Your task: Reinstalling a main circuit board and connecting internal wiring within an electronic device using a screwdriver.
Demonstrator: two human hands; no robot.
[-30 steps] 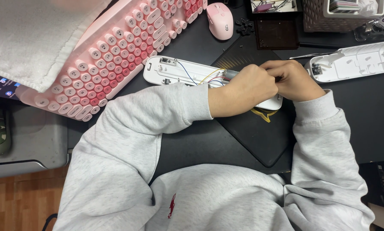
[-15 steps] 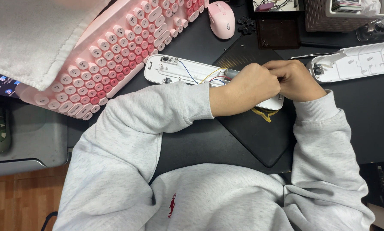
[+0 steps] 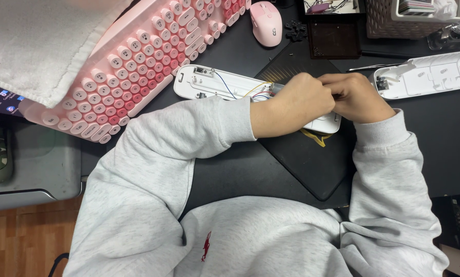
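L hand (image 3: 296, 102) & R hand (image 3: 355, 97) both closed, meeting over open white housing (image 3: 220, 84) w/ loose wires (image 3: 243, 92), braced flat on black mat (image 3: 312, 159) for steadiness; gripped item hidden.

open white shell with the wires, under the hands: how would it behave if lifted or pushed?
The white plastic shell looks thin and hollow, so probably light and a little flexible. Its thin coloured wires run loose toward the left hand and could snag or pull off, so likely fragile there. It lies flat and long, partly on the black mat, so it should slide rather than roll.
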